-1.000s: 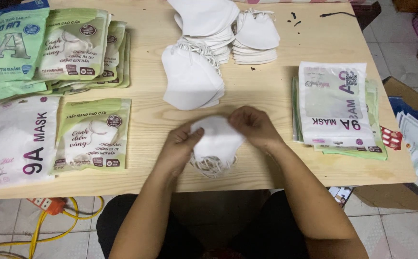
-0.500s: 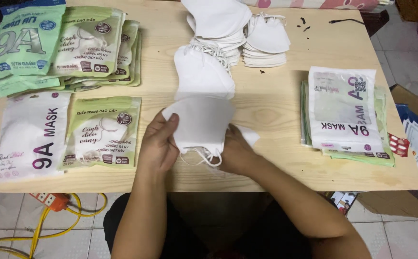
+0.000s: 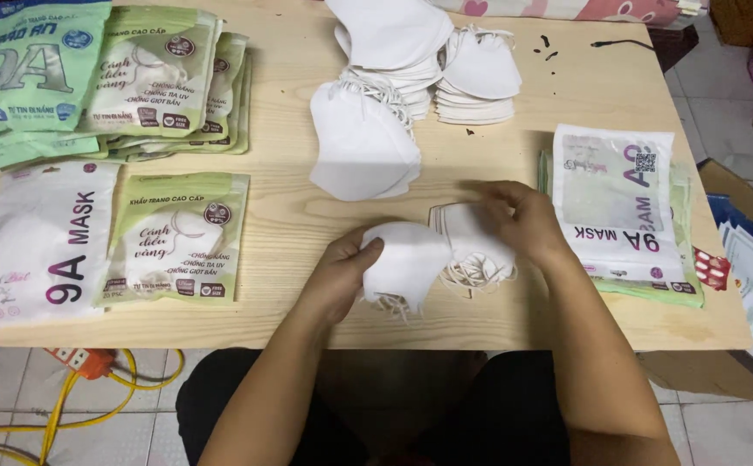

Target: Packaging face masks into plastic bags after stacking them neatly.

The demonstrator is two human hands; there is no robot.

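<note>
My left hand [image 3: 346,263] grips a folded white face mask [image 3: 404,259] near the table's front edge, its ear loops hanging below. Just to its right, my right hand [image 3: 523,220] rests on a small stack of white masks [image 3: 471,250] lying flat on the wood, with their elastic loops spilling toward me. Loose piles of white masks [image 3: 363,147] lie further back at the middle of the table.
The wooden table [image 3: 290,216] carries green mask packets [image 3: 176,237] and a white packet [image 3: 44,242] at the left, more packet stacks at the far left [image 3: 161,82], and empty packets [image 3: 623,207] at the right. An orange power strip with yellow cable [image 3: 83,362] lies on the floor.
The masks that both hands held together are now split: the left hand keeps one mask, the right hand has moved right and set the others down on the table.
</note>
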